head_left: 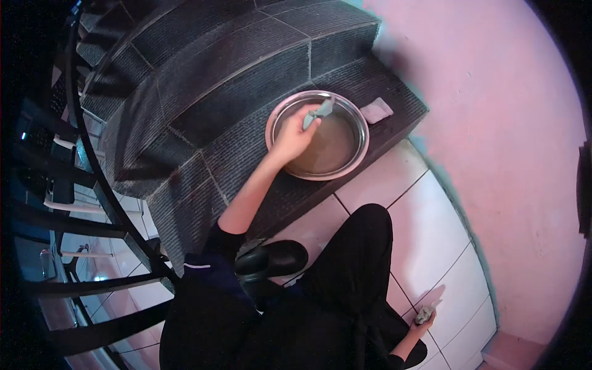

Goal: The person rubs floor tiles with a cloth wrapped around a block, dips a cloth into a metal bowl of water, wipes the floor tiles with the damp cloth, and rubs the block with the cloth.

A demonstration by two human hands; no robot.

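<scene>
A round metal basin (364, 148) with murky water in it stands on the lowest dark step. Over the basin's left part, my left hand (293, 137) pinches a grey-green cloth (319, 113), one end of which sticks out to the upper right. At the lower right, near the white floor tiles, my right hand (425, 327) has its fingers closed round a crumpled greyish thing (423, 315), too small to identify. A folded pale pink cloth (377, 110) lies on the step just right of the basin.
Dark ribbed stairs (240, 92) curve up to the left behind the basin. A black metal railing (117, 209) runs down the left side. A pink wall (493, 154) rises on the right. Black shoes (287, 257) rest below the step.
</scene>
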